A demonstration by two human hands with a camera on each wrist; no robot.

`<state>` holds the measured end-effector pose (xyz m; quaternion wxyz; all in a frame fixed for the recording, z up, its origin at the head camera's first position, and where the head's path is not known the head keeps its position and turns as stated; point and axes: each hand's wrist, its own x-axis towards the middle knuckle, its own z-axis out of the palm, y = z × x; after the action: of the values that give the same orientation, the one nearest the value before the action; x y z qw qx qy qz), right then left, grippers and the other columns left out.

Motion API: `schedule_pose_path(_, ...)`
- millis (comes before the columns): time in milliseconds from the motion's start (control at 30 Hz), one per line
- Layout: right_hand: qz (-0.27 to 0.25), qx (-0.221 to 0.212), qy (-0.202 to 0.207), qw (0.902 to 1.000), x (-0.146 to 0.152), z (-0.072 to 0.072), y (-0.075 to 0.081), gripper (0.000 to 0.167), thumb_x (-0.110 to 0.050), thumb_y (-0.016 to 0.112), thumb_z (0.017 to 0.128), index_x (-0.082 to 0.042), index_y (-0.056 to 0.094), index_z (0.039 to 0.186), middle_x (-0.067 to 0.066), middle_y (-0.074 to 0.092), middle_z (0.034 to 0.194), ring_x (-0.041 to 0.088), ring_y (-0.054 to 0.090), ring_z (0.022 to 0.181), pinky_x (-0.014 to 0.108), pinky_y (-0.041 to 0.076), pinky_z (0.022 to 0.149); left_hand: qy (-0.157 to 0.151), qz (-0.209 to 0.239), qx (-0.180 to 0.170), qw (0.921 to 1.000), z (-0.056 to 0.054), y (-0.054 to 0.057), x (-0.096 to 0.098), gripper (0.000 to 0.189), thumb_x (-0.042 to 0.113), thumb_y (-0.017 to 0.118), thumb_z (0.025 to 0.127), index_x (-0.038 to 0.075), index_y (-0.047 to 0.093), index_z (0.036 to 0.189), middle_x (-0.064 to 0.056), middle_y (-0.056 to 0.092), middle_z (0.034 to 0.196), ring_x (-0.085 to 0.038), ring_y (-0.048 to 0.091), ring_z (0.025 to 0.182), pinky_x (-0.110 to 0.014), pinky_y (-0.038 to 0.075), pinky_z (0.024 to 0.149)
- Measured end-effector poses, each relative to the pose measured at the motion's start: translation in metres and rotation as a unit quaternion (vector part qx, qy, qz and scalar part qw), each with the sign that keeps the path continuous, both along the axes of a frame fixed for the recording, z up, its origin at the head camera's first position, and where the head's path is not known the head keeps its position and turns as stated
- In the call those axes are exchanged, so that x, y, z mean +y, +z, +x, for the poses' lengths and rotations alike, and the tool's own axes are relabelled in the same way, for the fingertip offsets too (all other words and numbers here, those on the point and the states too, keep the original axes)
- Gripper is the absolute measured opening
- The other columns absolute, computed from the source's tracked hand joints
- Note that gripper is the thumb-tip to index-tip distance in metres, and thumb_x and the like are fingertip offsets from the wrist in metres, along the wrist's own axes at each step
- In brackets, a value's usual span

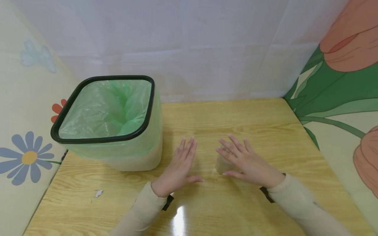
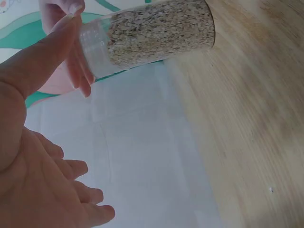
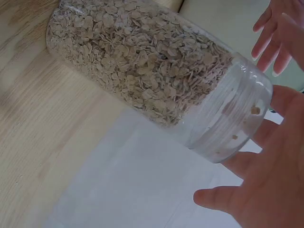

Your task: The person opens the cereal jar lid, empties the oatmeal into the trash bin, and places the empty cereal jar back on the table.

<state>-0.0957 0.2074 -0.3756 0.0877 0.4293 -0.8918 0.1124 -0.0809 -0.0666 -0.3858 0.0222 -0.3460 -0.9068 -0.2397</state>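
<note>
A clear cylindrical jar of oat flakes (image 3: pixel 142 66) stands upright on the wooden table, seen tilted in both wrist views. Flakes fill most of it, and a few bits cling near its clear upper end. In the head view my right hand (image 1: pixel 251 165) hides much of the jar (image 1: pixel 221 165). Its fingers are extended and spread beside and over the jar's top; whether they touch it I cannot tell. My left hand (image 1: pixel 178 167) hovers left of the jar, apart from it, fingers straight and thumb out, holding nothing.
A bin (image 1: pixel 150 160) with a black rim and a green plastic liner (image 1: pixel 100 108) stands on the table's left side. White sheeting (image 1: pixel 183 52) hangs along the back edge. Flower-patterned panels flank both sides. A small white mark (image 1: pixel 98 193) shows on the table (image 1: pixel 236 209) at front left.
</note>
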Motion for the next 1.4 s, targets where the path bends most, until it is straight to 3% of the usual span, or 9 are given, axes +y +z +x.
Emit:
schedule_pose_path(267, 0.005, 0.006, -0.004, 1.0, -0.002, -0.002, -0.001, 0.072, -0.057, 0.035, 0.096, -0.005, 0.044, 0.144, 0.018, 0.025, 0.156, 0.045, 0.018, 0.142, 0.079, 0.027, 0.092, 0.001, -0.028, 0.001, 0.9996, -0.001, -0.005, 0.005, 0.111, 0.04, 0.079, 0.076, -0.012, 0.013, 0.149, -0.028, 0.01, 0.156, -0.05, 0.006, 0.141, -0.061, 0.019, 0.109)
schedule_pose_path(433, 0.005, 0.006, -0.009, 0.9999, -0.003, -0.003, -0.004, 0.069, -0.055, 0.043, 0.096, -0.005, 0.045, 0.144, 0.018, 0.026, 0.155, 0.046, 0.018, 0.141, 0.079, 0.027, 0.092, 0.003, -0.031, 0.004, 0.9995, -0.001, -0.007, 0.01, 0.112, 0.043, 0.078, 0.076, -0.012, 0.013, 0.149, -0.027, 0.01, 0.156, -0.05, 0.007, 0.141, -0.061, 0.021, 0.109)
schedule_pose_path(633, 0.007, 0.015, -0.017, 0.9997, -0.004, -0.004, -0.009, 0.07, -0.056, 0.041, 0.096, -0.004, 0.046, 0.143, 0.019, 0.028, 0.154, 0.047, 0.02, 0.14, 0.078, 0.028, 0.092, 0.001, -0.023, -0.018, 0.9996, -0.002, -0.008, 0.016, 0.11, 0.041, 0.078, 0.078, -0.011, 0.013, 0.149, -0.027, 0.009, 0.156, -0.047, 0.003, 0.142, -0.059, 0.017, 0.111)
schedule_pose_path(833, -0.014, 0.026, -0.025, 0.9992, -0.006, -0.005, -0.016, 0.064, -0.051, 0.045, 0.097, -0.004, 0.049, 0.139, 0.021, 0.037, 0.148, 0.05, 0.032, 0.133, 0.074, 0.035, 0.091, 0.003, -0.022, -0.034, 0.9992, -0.006, -0.014, 0.026, 0.11, 0.042, 0.078, 0.077, -0.013, 0.013, 0.148, -0.03, 0.011, 0.155, -0.046, 0.002, 0.142, -0.059, 0.018, 0.111)
schedule_pose_path(1100, -0.07, 0.071, -0.011, 0.995, -0.009, -0.006, -0.022, 0.06, -0.044, 0.022, 0.105, 0.0, 0.054, 0.132, 0.023, 0.049, 0.136, 0.049, 0.045, 0.12, 0.066, 0.039, 0.095, 0.015, -0.017, -0.075, 0.997, -0.009, -0.023, 0.046, 0.108, 0.038, 0.079, 0.077, -0.016, 0.016, 0.146, -0.033, 0.016, 0.152, -0.046, 0.011, 0.142, -0.056, 0.022, 0.112)
schedule_pose_path(1233, -0.075, 0.075, -0.013, 0.9943, -0.01, -0.006, -0.026, 0.059, -0.04, 0.019, 0.106, -0.001, 0.055, 0.131, 0.022, 0.051, 0.134, 0.048, 0.047, 0.119, 0.065, 0.039, 0.095, 0.023, -0.015, -0.1, 0.9946, -0.009, -0.024, 0.055, 0.106, 0.038, 0.079, 0.079, -0.015, 0.017, 0.147, -0.032, 0.019, 0.153, -0.042, 0.015, 0.143, -0.053, 0.02, 0.114)
schedule_pose_path(1400, -0.082, 0.077, -0.015, 0.9936, -0.015, -0.006, -0.03, 0.058, -0.039, 0.019, 0.107, -0.002, 0.055, 0.132, 0.022, 0.051, 0.134, 0.047, 0.047, 0.118, 0.065, 0.04, 0.094, 0.01, 0.036, -0.134, 0.9902, -0.01, -0.029, 0.062, 0.104, 0.035, 0.079, 0.08, -0.011, 0.016, 0.149, -0.03, 0.019, 0.153, -0.04, 0.017, 0.143, -0.05, 0.012, 0.116)
